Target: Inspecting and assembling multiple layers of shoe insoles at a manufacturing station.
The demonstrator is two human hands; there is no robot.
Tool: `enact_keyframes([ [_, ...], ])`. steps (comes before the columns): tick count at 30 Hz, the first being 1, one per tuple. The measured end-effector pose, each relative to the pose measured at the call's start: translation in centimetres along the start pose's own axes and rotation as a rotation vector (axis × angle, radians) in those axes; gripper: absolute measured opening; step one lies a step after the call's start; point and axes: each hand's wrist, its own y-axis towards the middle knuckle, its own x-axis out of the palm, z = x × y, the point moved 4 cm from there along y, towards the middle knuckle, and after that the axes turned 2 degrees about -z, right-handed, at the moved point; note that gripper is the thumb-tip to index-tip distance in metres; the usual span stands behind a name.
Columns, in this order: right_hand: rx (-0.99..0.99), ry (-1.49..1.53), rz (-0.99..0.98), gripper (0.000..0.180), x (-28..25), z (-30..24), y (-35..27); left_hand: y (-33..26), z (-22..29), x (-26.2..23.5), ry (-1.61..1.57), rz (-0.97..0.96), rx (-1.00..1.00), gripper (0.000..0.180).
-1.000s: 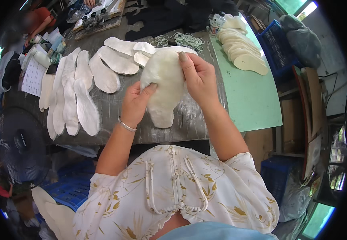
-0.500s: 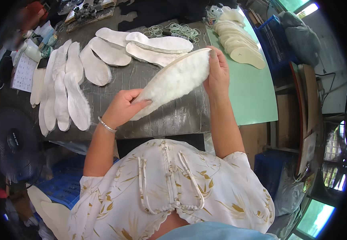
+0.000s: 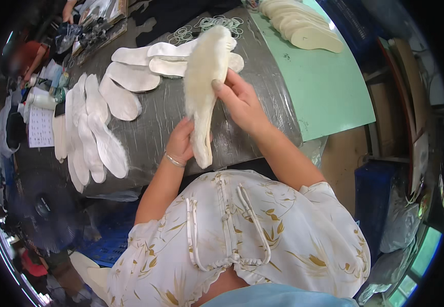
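A fluffy cream insole (image 3: 205, 82) stands nearly upright between my two hands, fleece side turned to the left and its edge toward the right. My right hand (image 3: 240, 100) pinches its right edge about halfway up, thumb on the fleece. Lower down, my left hand (image 3: 182, 141) grips the narrower end, its fingers partly hidden behind the insole. Beyond it, white insoles (image 3: 130, 77) lie on the dark table (image 3: 163, 115). More fleecy insoles (image 3: 110, 146) overlap in a group to the left.
On the right, a fanned stack of cream insole shapes (image 3: 316, 40) rests on a green board (image 3: 329, 97). Loops of pale cord (image 3: 217, 24) lie at the back. A fan (image 3: 43, 204) stands at lower left, a blue crate (image 3: 375, 194) at right. Another person (image 3: 32, 56) is at far left.
The insole has swung from a slanted position to nearly upright, showing its edge. My right hand has moved left and down along it, and my left hand has shifted right.
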Motion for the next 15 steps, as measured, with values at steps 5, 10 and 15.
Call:
enact_keyframes([
  [5, -0.067, -0.363, 0.089, 0.030, 0.4, -0.3, -0.3, 0.8, 1.7, 3.0, 0.374, 0.000, 0.125, 0.053],
  [10, -0.241, -0.591, 0.073, 0.039, 1.7, -1.5, -0.8, 2.6, 6.3, 5.1, 0.463, 0.094, 0.382, 0.042],
  [15, -0.265, -0.638, 0.064, 0.036, 1.5, -1.5, -0.8, 3.2, 6.1, 5.4, 0.284, 0.106, 0.389, 0.043],
])
